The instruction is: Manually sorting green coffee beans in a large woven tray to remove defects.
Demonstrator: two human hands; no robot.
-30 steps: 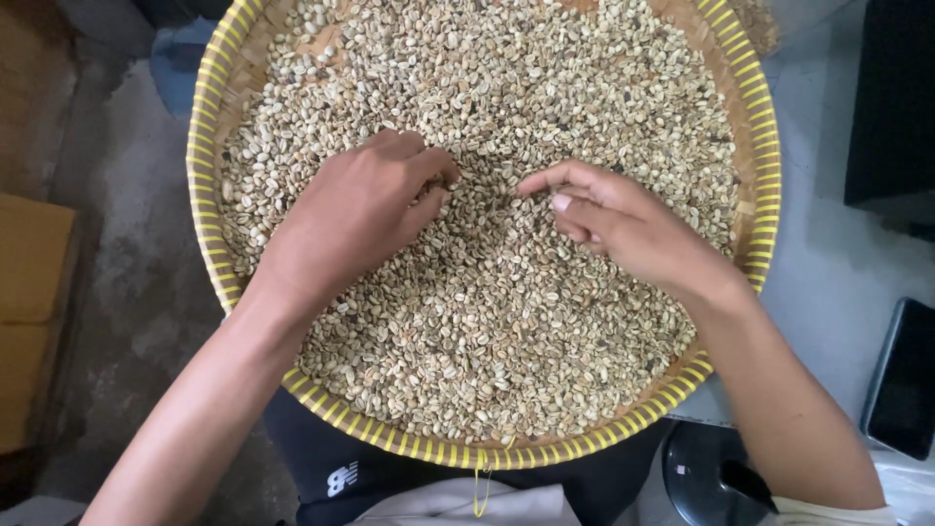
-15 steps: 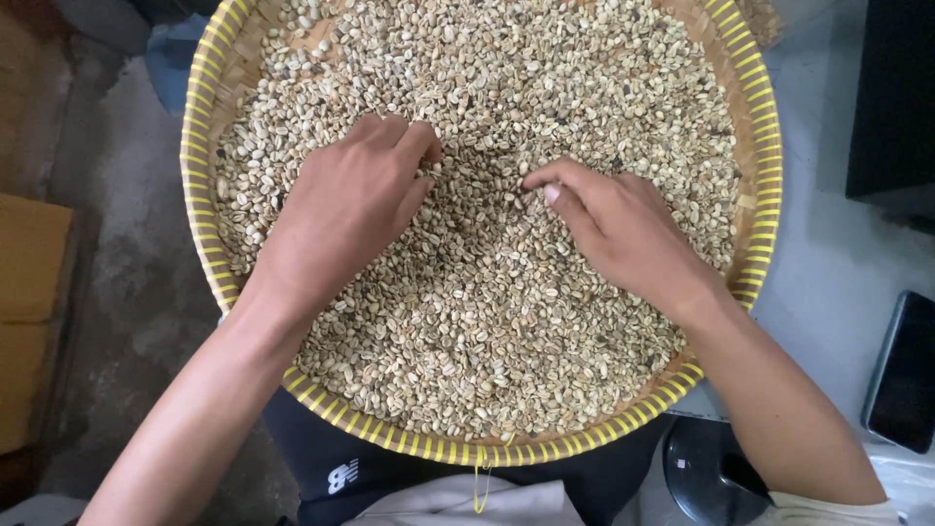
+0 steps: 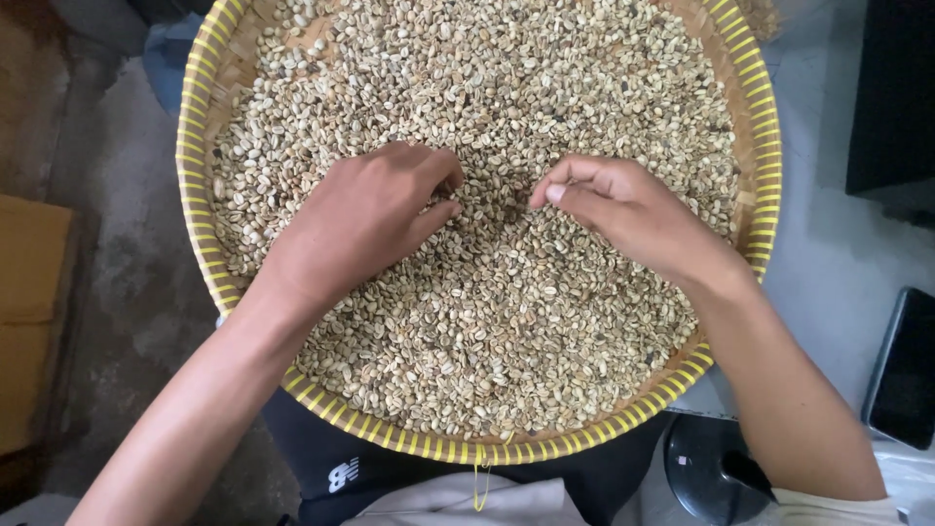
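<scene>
Inside, pale beans (image 3: 506, 321) fill the woven tray (image 3: 195, 214).

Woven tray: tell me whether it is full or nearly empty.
Full. Pale beans cover the woven tray almost rim to rim; bare weave shows only at the far edge. Both hands rest on them.

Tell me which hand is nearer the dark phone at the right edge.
Right. The right hand lies in the tray toward the phone; the left hand lies farther off.
</scene>
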